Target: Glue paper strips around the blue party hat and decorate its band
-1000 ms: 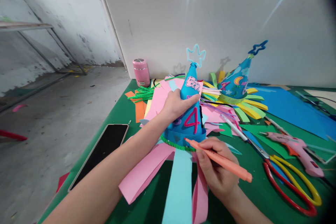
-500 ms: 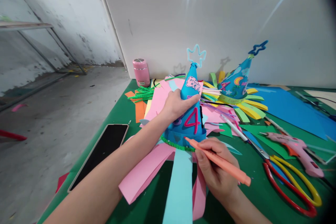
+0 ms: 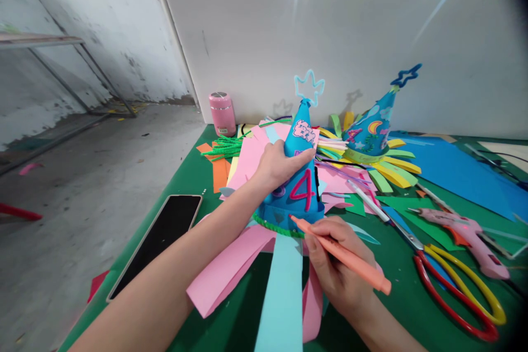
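Observation:
A blue paper party hat (image 3: pixel 300 135) stands in front of me, topped by a light-blue pipe-cleaner crown (image 3: pixel 309 88) and bearing a pink number 4. Green pipe cleaner (image 3: pixel 275 227) runs round its base, and pink and pale-blue paper strips (image 3: pixel 284 286) spread out from under it. My left hand (image 3: pixel 284 165) is closed around the cone's middle, thumb toward the right. In my right hand (image 3: pixel 344 264) is an orange marker (image 3: pixel 350 259), its tip touching the hat's blue brim band near some small dark marks.
A second decorated hat (image 3: pixel 368 129) sits behind right. Scissors (image 3: pixel 449 280) and a pink glue gun (image 3: pixel 466 231) lie on the right, a phone (image 3: pixel 159 239) on the left. A pink bottle (image 3: pixel 223 114) and green pipe cleaners (image 3: pixel 226 147) are at the back left.
The marker's rear end has shifted slightly left and down with my right hand, while its tip stays at the band. My left hand keeps its place on the hat.

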Motion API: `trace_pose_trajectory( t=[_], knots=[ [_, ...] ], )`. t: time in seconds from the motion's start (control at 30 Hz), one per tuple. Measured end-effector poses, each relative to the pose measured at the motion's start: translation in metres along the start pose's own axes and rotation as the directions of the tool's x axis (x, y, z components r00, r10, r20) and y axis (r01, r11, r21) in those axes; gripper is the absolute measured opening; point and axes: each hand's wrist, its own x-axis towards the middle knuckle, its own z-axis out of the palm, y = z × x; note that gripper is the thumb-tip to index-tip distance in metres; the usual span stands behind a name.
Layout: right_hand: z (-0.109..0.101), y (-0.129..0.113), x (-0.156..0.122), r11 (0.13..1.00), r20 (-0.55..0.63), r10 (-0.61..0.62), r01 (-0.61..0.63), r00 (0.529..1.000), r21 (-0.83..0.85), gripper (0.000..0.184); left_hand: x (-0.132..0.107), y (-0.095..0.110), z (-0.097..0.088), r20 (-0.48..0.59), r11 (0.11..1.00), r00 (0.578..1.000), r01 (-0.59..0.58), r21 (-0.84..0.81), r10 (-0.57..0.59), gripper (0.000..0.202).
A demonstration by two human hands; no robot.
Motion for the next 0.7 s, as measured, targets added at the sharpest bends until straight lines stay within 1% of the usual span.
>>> trace_pose_trajectory(
  t=[0.27, 0.57, 0.7],
  knots=[
    [-0.0016, 0.0005, -0.0026, 1.0, -0.031, 0.005, -0.006, 1.0, -0.011, 0.01, 0.0003, -0.0016, 0.0007, 0.0, 1.0, 1.0, -0.01, -0.009, 0.01, 0.048],
    [-0.0002, -0.0003, 0.0003, 1.0, 0.019, -0.012, 0.011, 1.0, 0.011, 0.011, 0.0001, -0.0009, 0.0002, 0.009, 1.0, 1.0, 0.001, -0.018, -0.001, 0.047],
    [-0.0002, -0.0006, 0.0003, 1.0, 0.02, -0.02, 0.02, 1.0, 0.002, 0.012, 0.0001, -0.0004, 0.0003, 0.007, 1.0, 1.0, 0.0, -0.001, 0.0, 0.048]
  ],
)
